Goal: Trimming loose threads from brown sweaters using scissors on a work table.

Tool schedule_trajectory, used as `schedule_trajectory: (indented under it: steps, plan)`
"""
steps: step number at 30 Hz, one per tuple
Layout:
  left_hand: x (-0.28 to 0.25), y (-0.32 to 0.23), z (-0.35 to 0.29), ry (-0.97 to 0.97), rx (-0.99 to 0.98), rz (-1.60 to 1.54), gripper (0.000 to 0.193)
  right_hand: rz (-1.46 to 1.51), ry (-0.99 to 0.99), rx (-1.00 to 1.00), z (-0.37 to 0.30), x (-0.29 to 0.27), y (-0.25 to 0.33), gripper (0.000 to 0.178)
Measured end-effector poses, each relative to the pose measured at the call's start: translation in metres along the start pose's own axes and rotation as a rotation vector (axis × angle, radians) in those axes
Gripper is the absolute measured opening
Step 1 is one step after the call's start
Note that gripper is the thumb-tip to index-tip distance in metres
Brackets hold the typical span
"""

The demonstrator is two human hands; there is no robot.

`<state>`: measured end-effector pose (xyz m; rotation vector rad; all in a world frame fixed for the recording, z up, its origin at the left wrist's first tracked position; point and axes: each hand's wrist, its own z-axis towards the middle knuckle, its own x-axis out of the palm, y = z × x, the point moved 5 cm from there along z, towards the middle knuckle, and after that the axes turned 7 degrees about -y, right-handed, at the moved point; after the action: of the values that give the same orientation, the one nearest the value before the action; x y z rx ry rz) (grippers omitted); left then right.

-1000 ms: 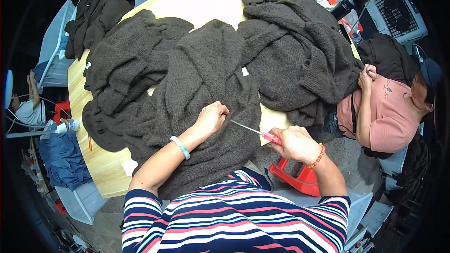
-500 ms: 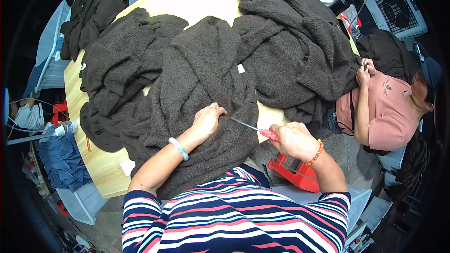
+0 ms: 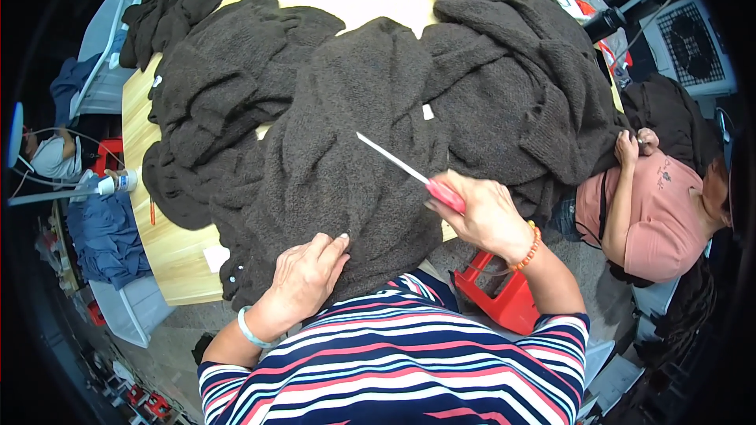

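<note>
Though rumpled, dark knit [image 3: 382, 208] between hands [image 3: 309, 269] [image 3: 484, 214]

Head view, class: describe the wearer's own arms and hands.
The left hand is ungloved, with a smooth, pale bangle at its wrist; the right hand, also ungloved, has a beaded orange bracelet. The short sleeves are striped navy, white, coral and light blue.

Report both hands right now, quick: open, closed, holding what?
Left hand: on the dark cloth, fingers bent; can't tell whether it pinches any.
Right hand: closed, holding a pink-handled tool with a thin shaft.
</note>
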<state>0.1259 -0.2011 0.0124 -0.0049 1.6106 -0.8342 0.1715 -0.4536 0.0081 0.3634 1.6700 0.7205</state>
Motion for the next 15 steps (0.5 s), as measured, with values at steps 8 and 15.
schedule_trajectory:
  steps: [8,15]
  plan:
    - [0.022,-0.009,-0.014,-0.006,0.089,0.071,0.038,-0.184,-0.085,-0.072,0.141,0.077,0.039,0.058]
    - [-0.004,0.029,-0.033,-0.171,0.003,0.309,0.039,-0.206,-0.123,0.184,0.169,0.065,-0.014,0.029]
